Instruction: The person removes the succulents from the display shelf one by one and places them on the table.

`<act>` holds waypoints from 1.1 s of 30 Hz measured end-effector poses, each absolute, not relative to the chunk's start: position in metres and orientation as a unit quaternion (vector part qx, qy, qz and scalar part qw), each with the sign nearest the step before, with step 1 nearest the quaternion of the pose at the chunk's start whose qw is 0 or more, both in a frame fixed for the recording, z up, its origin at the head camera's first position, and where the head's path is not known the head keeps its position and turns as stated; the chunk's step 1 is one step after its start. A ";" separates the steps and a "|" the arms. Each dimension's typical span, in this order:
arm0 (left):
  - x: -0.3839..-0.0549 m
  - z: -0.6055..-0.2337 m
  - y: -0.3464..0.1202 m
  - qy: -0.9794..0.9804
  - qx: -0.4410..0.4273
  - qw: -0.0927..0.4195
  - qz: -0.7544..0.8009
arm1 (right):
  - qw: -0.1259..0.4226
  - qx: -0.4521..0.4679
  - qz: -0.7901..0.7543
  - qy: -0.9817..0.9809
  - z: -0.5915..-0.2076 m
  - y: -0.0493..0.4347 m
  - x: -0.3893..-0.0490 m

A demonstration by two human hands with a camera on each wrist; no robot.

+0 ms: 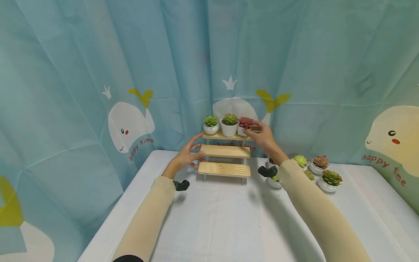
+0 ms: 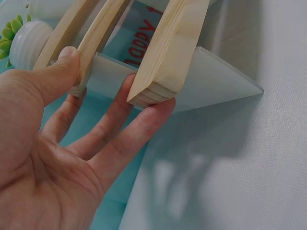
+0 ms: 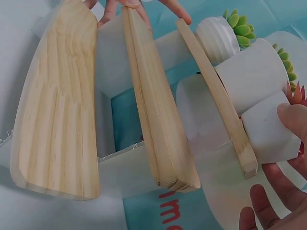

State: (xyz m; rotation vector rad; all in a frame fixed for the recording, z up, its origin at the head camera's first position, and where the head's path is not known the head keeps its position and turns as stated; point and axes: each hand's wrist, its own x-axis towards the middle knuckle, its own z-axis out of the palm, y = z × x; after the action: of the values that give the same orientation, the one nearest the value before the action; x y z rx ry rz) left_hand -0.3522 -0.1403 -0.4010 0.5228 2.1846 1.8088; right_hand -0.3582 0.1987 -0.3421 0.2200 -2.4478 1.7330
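Observation:
A three-tier wooden shelf stand (image 1: 225, 151) is at the back of the table. On its top tier a small green succulent (image 1: 210, 124), a larger green succulent (image 1: 229, 125) in a white pot and a red succulent (image 1: 245, 122) stand in a row. My right hand (image 1: 263, 136) pinches the red succulent's white pot (image 3: 271, 127) at the tier's right end, thumb on its near side. Spread fingers of my left hand (image 1: 186, 154) touch the stand's left side. In the left wrist view its thumb (image 2: 69, 57) rests against the middle board.
On the table right of the stand are several more potted succulents, among them a dark green one (image 1: 330, 181) and a reddish one (image 1: 319, 164), partly behind the right forearm. A blue curtain (image 1: 183, 54) with whale prints hangs behind the table (image 1: 209, 225).

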 end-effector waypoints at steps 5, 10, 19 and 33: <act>-0.352 -0.401 -0.140 0.752 0.183 0.127 0.620 | 0.064 0.072 0.578 -0.810 -0.341 0.199 -0.358; -0.352 -0.400 -0.140 0.750 0.187 0.129 0.621 | 0.067 0.072 0.583 -0.807 -0.341 0.199 -0.357; -0.352 -0.400 -0.139 0.751 0.182 0.127 0.622 | 0.074 0.093 0.557 -0.822 -0.339 0.203 -0.352; -0.353 -0.401 -0.140 0.748 0.183 0.132 0.624 | 0.061 0.111 0.520 -0.845 -0.333 0.220 -0.330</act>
State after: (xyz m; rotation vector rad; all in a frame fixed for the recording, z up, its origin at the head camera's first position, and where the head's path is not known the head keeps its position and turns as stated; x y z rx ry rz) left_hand -0.3533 -0.1405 -0.4006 0.5320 2.1697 1.8118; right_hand -0.3304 0.2204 -0.3334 0.3355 -2.5549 1.5722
